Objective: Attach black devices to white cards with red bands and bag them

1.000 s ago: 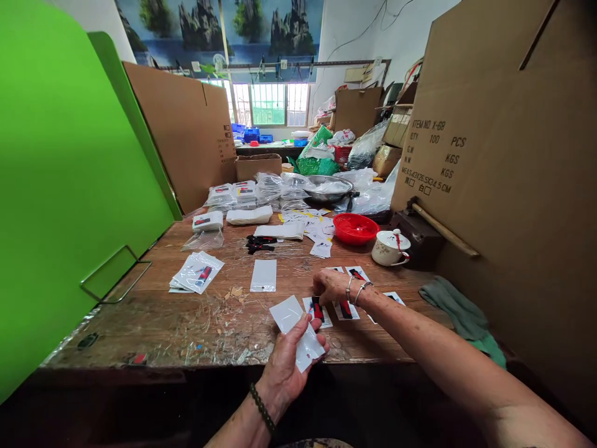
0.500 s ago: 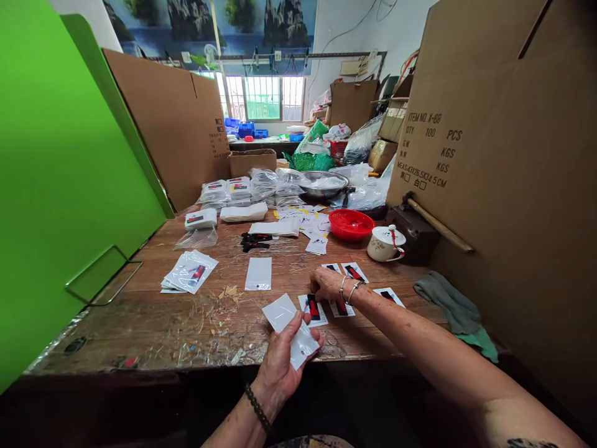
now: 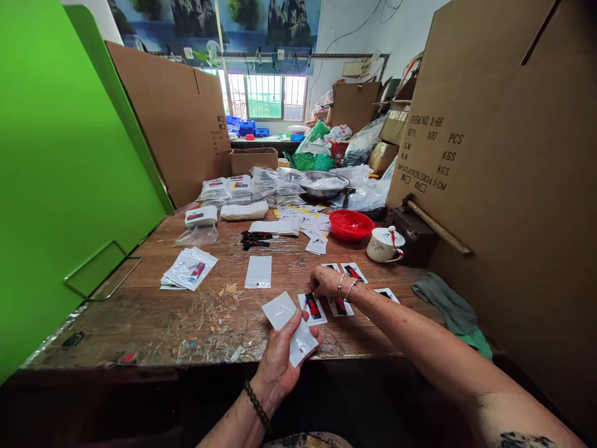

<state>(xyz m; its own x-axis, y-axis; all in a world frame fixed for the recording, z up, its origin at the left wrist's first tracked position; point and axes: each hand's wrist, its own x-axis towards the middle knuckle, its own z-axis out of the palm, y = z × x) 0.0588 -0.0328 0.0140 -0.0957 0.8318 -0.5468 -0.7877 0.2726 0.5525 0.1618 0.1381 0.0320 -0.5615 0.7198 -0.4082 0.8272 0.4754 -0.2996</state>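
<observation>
My left hand [image 3: 282, 348] is closed around a white plastic bag [image 3: 280, 311] with a small hole near its lower end, thumb on top. My right hand [image 3: 325, 282] reaches across the table, fingers bent together at the top edge of a white card with a red-and-black item [image 3: 312, 306]. What its fingertips grip, if anything, is hidden. Beneath that wrist lies a similar card [image 3: 341, 307], partly covered. More such cards [image 3: 353, 271] lie behind and right of the arm. A flat white bag [image 3: 258, 272] rests farther left.
A pile of filled bags [image 3: 190, 269] lies at the left. Black-and-red pieces [image 3: 255, 239], loose paper cards [image 3: 317, 244], a red basket [image 3: 351, 225] and a lidded cup [image 3: 385, 244] stand farther back. Large cartons [image 3: 504, 155] and a green panel [image 3: 74, 174] flank the table.
Both hands hold nearly the same places, the left still gripping the white bag and the right still at the card. The view has shifted slightly.
</observation>
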